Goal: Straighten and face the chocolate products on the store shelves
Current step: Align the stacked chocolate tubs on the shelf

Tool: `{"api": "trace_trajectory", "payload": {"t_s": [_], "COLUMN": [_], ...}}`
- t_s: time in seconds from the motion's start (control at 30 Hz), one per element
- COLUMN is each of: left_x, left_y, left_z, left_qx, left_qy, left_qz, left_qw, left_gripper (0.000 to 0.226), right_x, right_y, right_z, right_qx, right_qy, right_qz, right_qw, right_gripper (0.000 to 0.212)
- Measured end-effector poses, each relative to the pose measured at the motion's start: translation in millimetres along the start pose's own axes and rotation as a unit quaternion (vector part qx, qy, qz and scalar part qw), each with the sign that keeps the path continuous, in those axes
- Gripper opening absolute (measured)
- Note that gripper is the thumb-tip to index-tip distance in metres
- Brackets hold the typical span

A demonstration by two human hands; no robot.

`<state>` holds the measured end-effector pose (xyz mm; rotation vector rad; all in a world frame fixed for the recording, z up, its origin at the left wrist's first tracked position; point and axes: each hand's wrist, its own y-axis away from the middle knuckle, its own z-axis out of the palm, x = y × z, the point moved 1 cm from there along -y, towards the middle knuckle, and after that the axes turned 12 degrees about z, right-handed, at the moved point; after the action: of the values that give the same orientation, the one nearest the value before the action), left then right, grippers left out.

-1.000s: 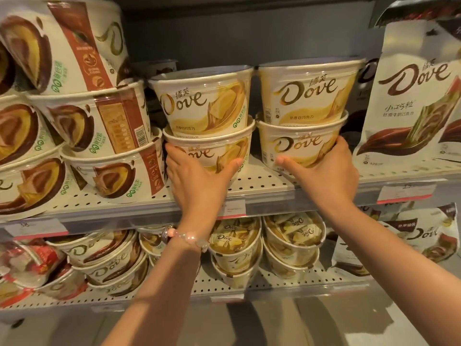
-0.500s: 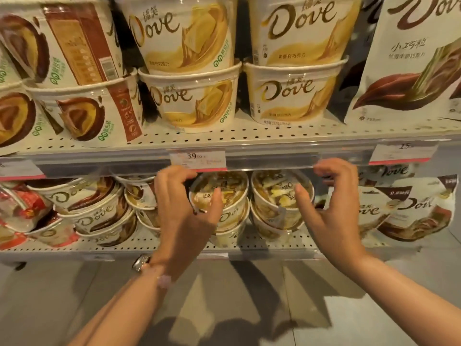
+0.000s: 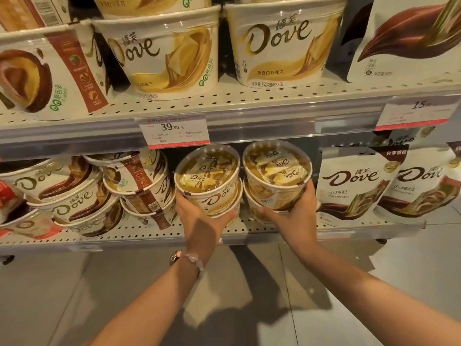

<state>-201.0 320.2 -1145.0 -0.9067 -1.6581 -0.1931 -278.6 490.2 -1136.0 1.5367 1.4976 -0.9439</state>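
From the head view, both hands are on the lower shelf (image 3: pixel 149 237), each closed around the top tub of a two-high stack of white-chocolate tubs. The left grip (image 3: pixel 199 217) is clamped on the left tub (image 3: pixel 208 182), thumb across its front wall; the right grip (image 3: pixel 293 213) is clamped on the right tub (image 3: pixel 277 174), fingers along its right side. Each tub lies straight ahead of its own hand, so neither arm need cross. Both tubs tilt forward, clear lids toward the camera. The left tub's logo faces roughly outward; the right tub's front shows small print rather than the logo, so I judge it needs turning about its upright axis and both need setting level.
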Motion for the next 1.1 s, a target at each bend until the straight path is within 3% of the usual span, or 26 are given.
{"api": "trace_trajectory", "payload": {"t_s": [0.13,0.3,0.67,0.77,0.87,0.93,1.1], "left_x": [-9.1,-13.9,-19.5,-15.7,-13.8,-11.8,-11.7], "left_y": [-3.4,-11.8,-25.7,-11.9,6.8,11.0,-1.1], "left_z": [3.2,-8.8,-34.3,-23.7,-10.8,-4.0,0.9], "left_qx": [-0.003,-0.068,-0.138,-0.082,0.033,0.056,0.064], "left_qy": [-0.046,0.043,-0.032,0.012,0.036,0.061,0.099], "left_qz": [0.029,-0.007,0.010,-0.003,-0.056,-0.093,-0.178], "left_qw": [0.999,0.997,0.990,0.997,0.997,0.992,0.977], "left_gripper": [0.127,0.115,0.106,0.101,0.111,0.112,0.082], "right_x": [3.4,7.5,13.0,10.1,10.4,12.3,20.1], "right_y": [-7.8,-16.5,-22.0,-12.2,-12.9,-15.0,-18.6], "right_z": [5.5,-2.6,-12.4,-5.1,2.9,7.5,4.1], "right_qx": [0.001,-0.008,-0.083,-0.068,-0.039,-0.046,-0.055], "right_qy": [-0.021,-0.002,-0.025,-0.046,-0.023,-0.015,-0.009], "right_qz": [0.002,0.010,-0.031,-0.054,-0.024,-0.001,0.033], "right_qw": [1.000,1.000,0.996,0.995,0.999,0.999,0.998], "right_gripper": [0.110,0.091,0.079,0.094,0.119,0.127,0.113]}}
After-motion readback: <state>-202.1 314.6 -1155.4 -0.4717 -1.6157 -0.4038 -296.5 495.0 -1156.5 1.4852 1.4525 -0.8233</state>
